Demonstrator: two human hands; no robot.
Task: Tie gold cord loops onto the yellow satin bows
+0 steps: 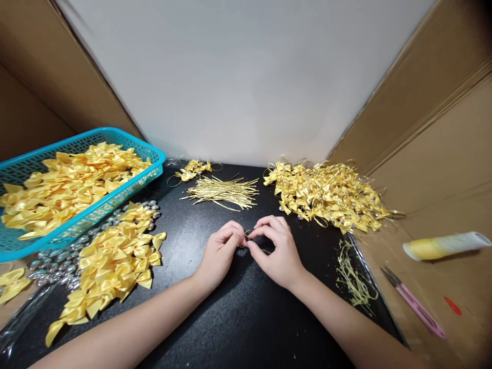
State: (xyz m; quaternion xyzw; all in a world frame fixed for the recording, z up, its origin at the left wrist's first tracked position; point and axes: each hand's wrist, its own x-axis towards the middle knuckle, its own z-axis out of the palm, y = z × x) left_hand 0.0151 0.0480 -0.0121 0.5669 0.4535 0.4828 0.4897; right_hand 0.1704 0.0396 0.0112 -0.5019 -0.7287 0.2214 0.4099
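Both hands meet over the middle of the black table. My left hand [223,248] pinches a thin gold cord [246,234] between thumb and fingertips. Against it, my right hand [279,248] grips the same cord with thumb and index finger, its other fingers curled. The cord bends into a small loop at the fingertips, and part of it is hidden by the fingers. Just beyond the hands lies a bundle of cut gold cords [223,192]. To the left of my left hand is a heap of yellow satin bows [115,256].
A blue plastic basket [154,174] of yellow bows stands at left, with silver bells or beads [57,266] beside it. Bows with cord loops lie in a small group [192,169] and a large pile [326,197]. At right are cord scraps [355,277], pink-handled snips [417,305] and a yellow-white tube [446,245].
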